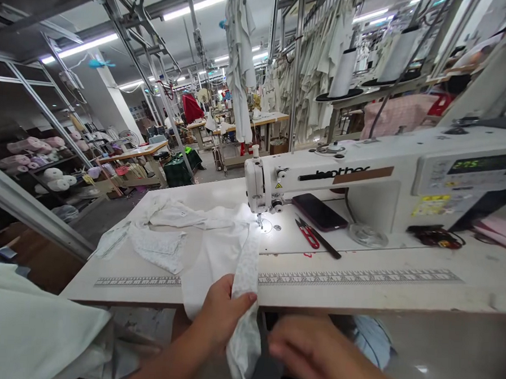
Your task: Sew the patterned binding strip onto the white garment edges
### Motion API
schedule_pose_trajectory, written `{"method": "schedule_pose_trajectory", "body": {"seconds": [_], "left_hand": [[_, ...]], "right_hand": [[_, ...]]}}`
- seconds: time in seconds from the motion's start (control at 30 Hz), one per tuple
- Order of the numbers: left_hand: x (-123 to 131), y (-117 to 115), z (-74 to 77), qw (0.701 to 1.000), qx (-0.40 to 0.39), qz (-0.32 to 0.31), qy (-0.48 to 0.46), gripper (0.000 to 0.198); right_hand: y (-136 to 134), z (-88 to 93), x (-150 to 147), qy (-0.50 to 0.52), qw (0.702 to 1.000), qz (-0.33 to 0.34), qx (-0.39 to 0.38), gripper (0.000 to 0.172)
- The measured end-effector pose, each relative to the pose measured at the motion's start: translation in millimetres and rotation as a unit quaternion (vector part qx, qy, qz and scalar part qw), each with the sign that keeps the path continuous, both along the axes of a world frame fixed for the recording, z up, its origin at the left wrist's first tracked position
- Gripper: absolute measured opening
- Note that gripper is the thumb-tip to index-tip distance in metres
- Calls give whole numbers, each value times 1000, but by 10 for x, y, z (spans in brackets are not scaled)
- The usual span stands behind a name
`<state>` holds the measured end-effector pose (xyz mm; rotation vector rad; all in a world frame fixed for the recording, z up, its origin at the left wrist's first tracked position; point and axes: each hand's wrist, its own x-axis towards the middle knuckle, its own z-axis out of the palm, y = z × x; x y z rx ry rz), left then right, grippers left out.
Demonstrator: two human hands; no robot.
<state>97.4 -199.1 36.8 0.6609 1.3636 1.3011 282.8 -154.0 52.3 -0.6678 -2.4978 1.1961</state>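
A white garment piece point(216, 250) lies over the left part of the sewing table, one edge reaching the needle of the white sewing machine point(304, 175). My left hand point(223, 307) is closed on its pale patterned fabric band point(248, 263) at the table's front edge, thumb on top. Below the hand, the end of the band hangs off the table. My right hand point(304, 345) is to the right of it, below the table edge and smeared by motion. Whether its fingers hold anything does not show. The machine's lamp lights the needle area.
Under the machine arm lie a dark phone point(319, 211), red-handled thread snips point(307, 233), a dark slim tool point(324, 244) and a clear round dish point(367, 235). A ruler strip point(358, 277) runs along the table front. Pale cloth point(34, 325) is heaped at left.
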Motion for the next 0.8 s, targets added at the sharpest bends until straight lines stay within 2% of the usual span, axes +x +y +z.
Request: {"method": "schedule_pose_trajectory", "body": {"seconds": [0.1, 0.2, 0.3, 0.43, 0.53, 0.67, 0.8], "left_hand": [[19, -72, 36, 1000, 12, 13, 12, 43], [90, -167, 39, 999, 25, 26, -2, 39], [150, -256, 26, 998, 27, 37, -34, 42], [158, -320, -3, 995, 20, 36, -88, 51], [136, -330, -25, 992, 10, 39, -117, 57], [88, -319, -92, 988, -2, 24, -153, 66], [30, -297, -197, 985, 29, -22, -168, 61]], "right_hand": [[282, 80, -119, 72, 989, -21, 128, 22], [424, 29, -296, 131, 972, 20, 194, 24], [440, -4, -404, 145, 965, 84, 201, 20], [431, 44, -402, 122, 956, 166, 211, 13], [426, 104, -364, 97, 941, 219, 239, 19], [397, 190, -325, 66, 932, 234, 269, 19], [387, 278, -316, 59, 925, 237, 292, 20]]}}
